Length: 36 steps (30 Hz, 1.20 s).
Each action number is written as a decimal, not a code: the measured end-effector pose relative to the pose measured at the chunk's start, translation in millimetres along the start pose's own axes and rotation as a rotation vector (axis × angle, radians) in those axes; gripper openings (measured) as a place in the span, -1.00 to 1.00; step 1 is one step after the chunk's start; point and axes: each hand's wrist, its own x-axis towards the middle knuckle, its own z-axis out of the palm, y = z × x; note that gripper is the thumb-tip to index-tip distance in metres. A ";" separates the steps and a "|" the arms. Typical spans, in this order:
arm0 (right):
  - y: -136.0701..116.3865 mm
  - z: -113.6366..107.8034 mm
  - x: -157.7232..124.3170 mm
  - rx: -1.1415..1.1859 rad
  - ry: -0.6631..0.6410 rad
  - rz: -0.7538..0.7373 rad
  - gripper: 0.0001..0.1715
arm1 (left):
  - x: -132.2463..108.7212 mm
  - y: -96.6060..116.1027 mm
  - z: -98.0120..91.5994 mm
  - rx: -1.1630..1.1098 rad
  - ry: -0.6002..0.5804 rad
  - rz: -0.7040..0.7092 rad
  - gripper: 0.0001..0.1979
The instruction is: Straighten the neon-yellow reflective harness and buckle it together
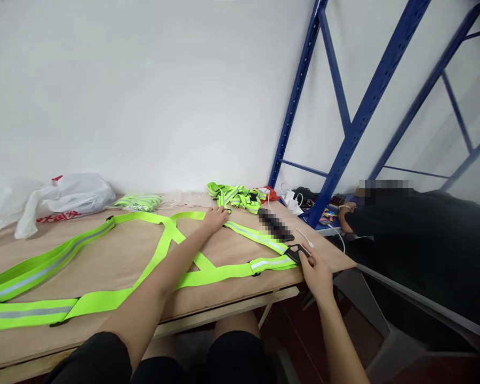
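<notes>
A neon-yellow reflective harness (216, 274) with silver stripes lies spread across the wooden table, its straps crossing in the middle. My right hand (317, 271) is closed around the black buckle (298, 253) at its right end, near the table's front edge. At the far strap, my left hand (216, 220) has its fingers closed on the webbing beside a black slider (228, 212); the fingertips are partly hidden. More black sliders (58, 323) sit along the straps. The harness's left end runs towards the edge of the view.
Behind my left hand is a heap of similar straps (238, 197). A packed bag of them (139, 202) and white plastic bags (78, 194) stand by the wall. A dark object (288, 234), partly blurred, and chargers (292, 201) lie right. Beyond the blue rack post (344, 144), a person (428, 240) leans over.
</notes>
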 end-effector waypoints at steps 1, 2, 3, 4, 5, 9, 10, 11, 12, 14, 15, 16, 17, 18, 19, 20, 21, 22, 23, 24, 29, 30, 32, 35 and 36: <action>2.0 0.2 1.4 -0.008 0.005 -0.002 -0.15 | -0.2 1.6 1.3 0.011 -0.002 -0.010 -0.73; 4.0 0.7 2.5 -0.016 0.010 -0.004 -0.14 | -0.1 2.8 2.2 0.020 -0.011 -0.023 -0.72; 6.1 1.6 3.4 -0.022 0.019 -0.006 -0.14 | 0.1 3.4 2.9 0.025 -0.025 -0.038 -0.71; 7.9 2.7 4.1 -0.025 0.036 -0.007 -0.16 | 0.2 3.7 3.2 0.028 -0.042 -0.052 -0.71; 9.7 4.0 4.8 -0.024 0.048 -0.010 -0.18 | -0.1 3.7 3.4 0.029 -0.061 -0.063 -0.70; 13.7 8.1 6.1 -0.075 0.022 0.016 -0.28 | -9.0 2.1 1.0 0.016 -0.103 -0.045 -0.63; 13.9 8.6 6.0 -0.109 0.009 0.027 -0.30 | -13.2 1.7 -0.3 0.011 -0.110 -0.032 -0.62; 13.9 9.0 5.8 -0.144 0.003 0.032 -0.32 | -18.0 1.5 -1.9 0.006 -0.119 -0.020 -0.60; 13.9 9.1 5.6 -0.176 0.008 0.029 -0.33 | -23.2 1.4 -3.9 0.000 -0.131 -0.010 -0.59; 14.6 9.5 5.5 -0.219 0.018 0.004 -0.34 | -33.8 1.6 -9.8 -0.016 -0.163 0.007 -0.55; 15.8 9.8 5.8 -0.233 0.019 -0.010 -0.35 | -38.9 1.5 -14.3 -0.026 -0.177 0.012 -0.53; 17.6 10.4 6.4 -0.246 0.016 -0.023 -0.35 | -43.8 1.0 -20.1 -0.035 -0.188 0.013 -0.51; 20.1 11.2 7.2 -0.257 0.014 -0.034 -0.36 | -48.9 -0.3 -27.8 -0.043 -0.193 0.010 -0.48; 23.1 12.3 8.2 -0.267 0.015 -0.047 -0.35 | -54.7 -2.8 -37.5 -0.050 -0.193 0.003 -0.46; 26.4 13.6 9.1 -0.276 0.020 -0.064 -0.35 | -61.8 -6.8 -49.5 -0.054 -0.186 -0.007 -0.45; 29.6 15.0 10.0 -0.286 0.026 -0.085 -0.33 | -71.0 -12.7 -63.6 -0.057 -0.175 -0.018 -0.45; 32.3 16.3 10.6 -0.299 0.030 -0.108 -0.30 | -83.2 -20.6 -79.7 -0.057 -0.160 -0.029 -0.46; 34.2 17.4 11.0 -0.316 0.030 -0.127 -0.26 | -99.1 -30.7 -97.4 -0.057 -0.140 -0.046 -0.48; 34.8 18.2 11.0 -0.338 0.023 -0.140 -0.21 | -119.1 -42.7 -116.2 -0.051 -0.118 -0.073 -0.50; 33.9 18.4 10.8 -0.361 0.009 -0.143 -0.14 | -143.3 -56.5 -135.5 -0.043 -0.077 -0.114 -0.50; 12.2 10.5 9.2 -0.477 -0.158 0.003 0.04 | -304.8 -130.7 -214.7 -0.038 0.364 -0.654 -0.49; 7.6 8.0 9.4 -0.511 -0.212 0.033 0.05 | -337.2 -142.6 -222.6 -0.020 0.389 -0.784 -0.49; 1.8 4.0 10.6 -0.561 -0.309 0.070 0.02 | -392.4 -160.7 -227.5 0.038 0.335 -1.021 -0.50; 2.7 1.4 13.4 -0.553 -0.370 0.109 -0.07 | -441.7 -171.6 -213.4 -0.025 0.170 -1.160 -0.47; 4.5 1.2 14.5 -0.539 -0.374 0.122 -0.11 | -449.3 -171.3 -205.9 -0.059 0.136 -1.176 -0.45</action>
